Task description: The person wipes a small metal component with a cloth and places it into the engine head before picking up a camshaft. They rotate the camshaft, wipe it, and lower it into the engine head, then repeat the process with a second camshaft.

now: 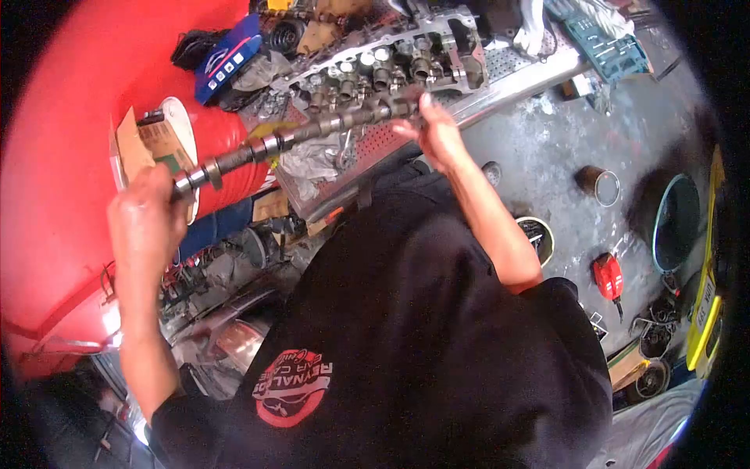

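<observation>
Upper left, the camshaft (269, 146) (rigid, likely heavy, best held at both ends) is clenched by the left hand (148, 217), pinched by the right hand (441, 139).

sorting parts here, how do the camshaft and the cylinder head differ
The camshaft is long and slim, with lobes along it; the cylinder head is a broad block with openings. The camshaft is held up between the left hand and right hand, while the cylinder head rests on the bench. Both look metallic.
</observation>
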